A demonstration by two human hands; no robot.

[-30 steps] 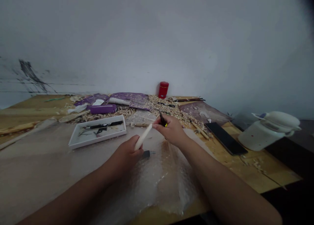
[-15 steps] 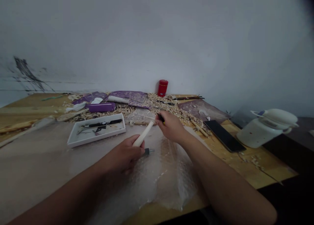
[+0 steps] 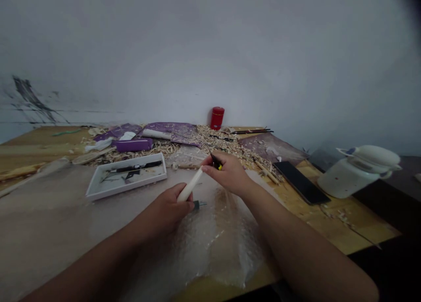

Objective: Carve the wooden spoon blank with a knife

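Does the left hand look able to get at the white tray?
Probably yes: only the pale sheet lies between the left hand and the white tray, though it grips a pale stick it might set down first.

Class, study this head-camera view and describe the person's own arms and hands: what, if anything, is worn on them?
The left hand and the right hand are bare, with no gloves. The left forearm and the right forearm are bare too, with no sleeve in view. No watch or bracelet shows; the dim picture leaves small rings uncertain.

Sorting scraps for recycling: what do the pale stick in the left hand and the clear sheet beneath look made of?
The stick looks like pale sanded wood: smooth, matt, with shavings nearby, though plastic is possible. The sheet looks like plastic bubble wrap: translucent, glossy, dimpled.
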